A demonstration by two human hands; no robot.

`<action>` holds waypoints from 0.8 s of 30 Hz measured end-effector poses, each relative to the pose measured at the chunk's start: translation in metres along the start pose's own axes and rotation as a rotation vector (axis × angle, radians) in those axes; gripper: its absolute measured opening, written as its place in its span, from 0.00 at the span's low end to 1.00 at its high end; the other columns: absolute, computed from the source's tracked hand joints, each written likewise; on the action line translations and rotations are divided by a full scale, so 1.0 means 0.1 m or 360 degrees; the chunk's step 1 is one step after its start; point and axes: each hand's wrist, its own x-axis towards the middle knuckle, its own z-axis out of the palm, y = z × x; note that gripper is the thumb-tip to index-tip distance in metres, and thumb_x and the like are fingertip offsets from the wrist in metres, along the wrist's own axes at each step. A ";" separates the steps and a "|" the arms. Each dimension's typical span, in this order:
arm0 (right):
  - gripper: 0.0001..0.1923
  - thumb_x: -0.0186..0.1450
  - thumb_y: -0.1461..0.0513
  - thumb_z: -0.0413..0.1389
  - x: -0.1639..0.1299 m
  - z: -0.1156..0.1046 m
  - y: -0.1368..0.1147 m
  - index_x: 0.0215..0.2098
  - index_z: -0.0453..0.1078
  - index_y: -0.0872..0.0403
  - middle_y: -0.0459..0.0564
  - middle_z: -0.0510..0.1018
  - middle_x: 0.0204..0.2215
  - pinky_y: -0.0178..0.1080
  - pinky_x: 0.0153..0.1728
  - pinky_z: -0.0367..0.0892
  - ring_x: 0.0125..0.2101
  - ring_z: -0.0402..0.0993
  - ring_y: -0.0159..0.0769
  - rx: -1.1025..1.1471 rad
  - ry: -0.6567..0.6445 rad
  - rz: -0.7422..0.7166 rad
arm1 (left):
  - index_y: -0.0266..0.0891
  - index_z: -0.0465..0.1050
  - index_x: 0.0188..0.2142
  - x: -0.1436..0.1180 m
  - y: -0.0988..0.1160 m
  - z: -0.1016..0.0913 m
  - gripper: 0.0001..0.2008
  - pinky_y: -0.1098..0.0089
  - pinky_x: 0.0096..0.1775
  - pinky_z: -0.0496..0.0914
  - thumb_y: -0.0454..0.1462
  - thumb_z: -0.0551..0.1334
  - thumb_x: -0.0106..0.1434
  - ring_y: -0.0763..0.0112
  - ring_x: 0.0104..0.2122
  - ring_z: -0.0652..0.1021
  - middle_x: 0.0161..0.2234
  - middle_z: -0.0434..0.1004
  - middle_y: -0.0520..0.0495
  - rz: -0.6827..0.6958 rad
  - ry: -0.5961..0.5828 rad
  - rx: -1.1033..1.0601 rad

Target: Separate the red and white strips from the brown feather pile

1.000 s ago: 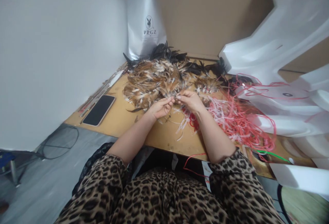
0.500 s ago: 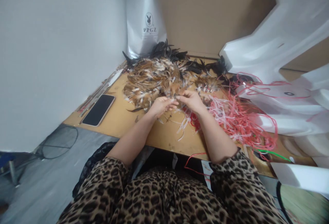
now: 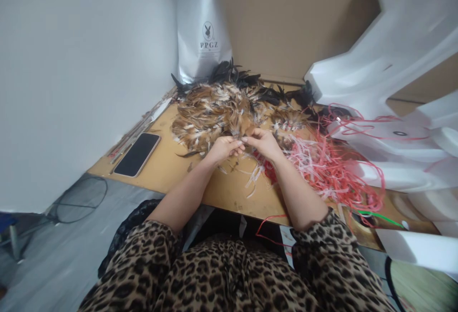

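Against the white wall, near the wooden bench's (image 3: 222, 190) front edge, left hand (image 3: 223, 148) and right hand (image 3: 263, 142) pinch brown feathers (image 3: 214, 114) together.

The feathers (image 3: 214, 114) look soft and matt, brown and white with glossy black ones behind, lying on a smooth, scuffed wooden tabletop (image 3: 229, 190). Beside them the red strips (image 3: 329, 169) seem thin shiny plastic, the phone (image 3: 138, 153) shows glossy black glass, and the white bag (image 3: 203, 30) looks smooth, faintly sheened.

Leopard-print top w/ elbow-length sleeves, matching print over lap, forearms bare.
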 end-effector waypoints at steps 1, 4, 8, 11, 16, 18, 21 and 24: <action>0.13 0.49 0.55 0.63 0.00 0.00 0.00 0.23 0.68 0.55 0.41 0.71 0.21 0.32 0.29 0.61 0.23 0.64 0.27 0.0022 -0.0039 -0.0003 | 0.30 0.73 0.26 0.01 -0.01 -0.01 0.10 0.78 0.24 0.63 0.39 0.65 0.52 0.80 0.20 0.73 0.24 0.76 0.44 0.0009 -0.0002 0.0012; 0.12 0.49 0.55 0.63 0.00 0.00 0.01 0.22 0.69 0.55 0.42 0.72 0.22 0.34 0.31 0.62 0.24 0.66 0.28 0.0036 -0.0065 -0.0021 | 0.30 0.74 0.29 0.02 -0.04 -0.02 0.13 0.76 0.24 0.65 0.41 0.65 0.52 0.76 0.22 0.75 0.31 0.78 0.40 0.0048 -0.0019 0.0071; 0.11 0.48 0.56 0.63 0.00 0.01 0.02 0.21 0.70 0.55 0.41 0.73 0.21 0.34 0.33 0.63 0.24 0.67 0.28 0.0090 0.0015 -0.0025 | 0.30 0.74 0.31 0.03 -0.04 -0.03 0.16 0.76 0.24 0.66 0.43 0.65 0.51 0.75 0.23 0.76 0.33 0.78 0.38 0.0073 -0.0047 0.0126; 0.10 0.46 0.57 0.64 0.00 0.05 0.06 0.21 0.71 0.55 0.41 0.74 0.21 0.34 0.32 0.63 0.23 0.67 0.27 0.0236 0.0080 0.0038 | 0.30 0.74 0.31 0.01 -0.03 -0.04 0.16 0.76 0.25 0.66 0.44 0.65 0.51 0.77 0.22 0.75 0.31 0.78 0.40 0.0080 -0.0097 0.0102; 0.12 0.48 0.56 0.64 0.00 0.12 0.14 0.22 0.69 0.55 0.41 0.72 0.16 0.35 0.28 0.63 0.20 0.67 0.28 0.0559 -0.0043 0.0213 | 0.30 0.74 0.27 0.02 -0.04 -0.07 0.15 0.77 0.22 0.64 0.44 0.64 0.52 0.80 0.17 0.70 0.19 0.73 0.47 0.0132 -0.0114 0.0206; 0.13 0.47 0.56 0.64 0.00 0.10 0.13 0.22 0.68 0.56 0.42 0.71 0.16 0.35 0.28 0.63 0.20 0.66 0.28 0.0477 -0.0053 0.0240 | 0.30 0.73 0.26 0.02 -0.03 -0.08 0.16 0.77 0.21 0.63 0.44 0.64 0.52 0.80 0.16 0.70 0.17 0.72 0.49 0.0147 -0.0084 0.0245; 0.14 0.47 0.55 0.64 0.03 -0.01 0.06 0.26 0.71 0.56 0.43 0.74 0.20 0.33 0.28 0.63 0.21 0.66 0.27 0.0184 0.0047 0.0217 | 0.30 0.73 0.27 0.04 -0.02 -0.11 0.16 0.78 0.20 0.62 0.45 0.64 0.52 0.81 0.16 0.70 0.19 0.73 0.48 0.0168 -0.0015 0.0226; 0.13 0.48 0.56 0.61 0.05 -0.17 -0.05 0.27 0.73 0.57 0.44 0.74 0.19 0.33 0.26 0.61 0.20 0.64 0.26 -0.0295 0.0070 0.0215 | 0.30 0.73 0.30 0.06 -0.03 -0.13 0.17 0.79 0.20 0.62 0.45 0.65 0.51 0.82 0.17 0.70 0.26 0.76 0.45 0.0171 0.0056 0.0136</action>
